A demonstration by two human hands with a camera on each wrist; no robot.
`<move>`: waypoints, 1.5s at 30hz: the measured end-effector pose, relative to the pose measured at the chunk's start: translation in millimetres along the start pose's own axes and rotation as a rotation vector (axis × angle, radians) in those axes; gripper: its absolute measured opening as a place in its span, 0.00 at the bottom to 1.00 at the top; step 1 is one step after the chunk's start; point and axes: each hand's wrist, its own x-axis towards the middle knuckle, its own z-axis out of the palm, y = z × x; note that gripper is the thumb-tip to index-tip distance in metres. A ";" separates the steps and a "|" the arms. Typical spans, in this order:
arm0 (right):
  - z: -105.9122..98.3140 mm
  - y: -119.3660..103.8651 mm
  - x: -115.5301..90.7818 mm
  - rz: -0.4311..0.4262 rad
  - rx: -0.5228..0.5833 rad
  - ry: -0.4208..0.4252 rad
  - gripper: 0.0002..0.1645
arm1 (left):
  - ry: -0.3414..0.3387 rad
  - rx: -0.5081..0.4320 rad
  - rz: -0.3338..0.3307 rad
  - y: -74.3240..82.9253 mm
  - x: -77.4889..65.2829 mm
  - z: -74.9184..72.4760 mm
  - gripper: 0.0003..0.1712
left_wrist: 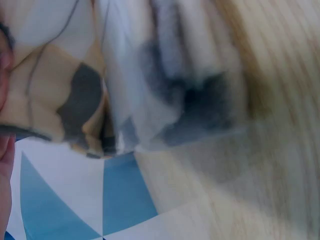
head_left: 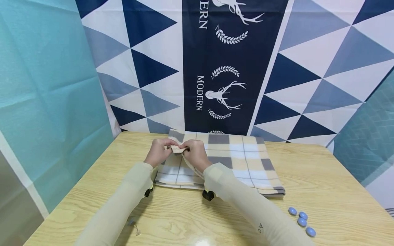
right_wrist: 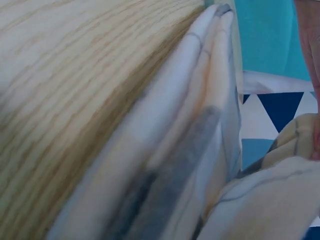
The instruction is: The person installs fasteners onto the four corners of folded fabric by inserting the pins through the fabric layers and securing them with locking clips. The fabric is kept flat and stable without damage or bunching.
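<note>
A plaid blanket (head_left: 237, 157) in white, beige and grey lies folded in layers at the back of the table. My left hand (head_left: 159, 150) pinches a lifted edge of it near its left side. Close beside it, my right hand (head_left: 197, 154) grips the same raised edge, pulling the cloth up into a crease. In the left wrist view, the blanket's stacked layers (left_wrist: 200, 100) are blurred, and a bit of hand (left_wrist: 5, 170) shows at the left border. Thick folds (right_wrist: 185, 140) run along the tabletop in the right wrist view, with part of a hand (right_wrist: 309, 50) at the right border.
Several blue oval pieces (head_left: 302, 222) lie on the wooden table (head_left: 332, 191) at the front right. A small clear and blue item (head_left: 136, 231) is by the left forearm. Patterned cloth (head_left: 221, 68) hangs behind the table, and a teal sheet (head_left: 55, 85) hangs at the left.
</note>
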 end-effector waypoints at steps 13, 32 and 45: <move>-1.2 -1.7 3.8 0.108 0.078 -0.025 0.18 | 0.001 0.001 0.024 0.2 -2.7 -2.3 0.16; -109.7 36.3 -32.1 0.204 0.143 -0.242 0.16 | -0.110 -0.012 0.066 -1.3 -9.0 5.8 0.18; -217.1 78.3 -91.9 0.225 -0.184 -0.345 0.15 | -0.123 0.072 0.066 -1.5 -17.2 1.0 0.22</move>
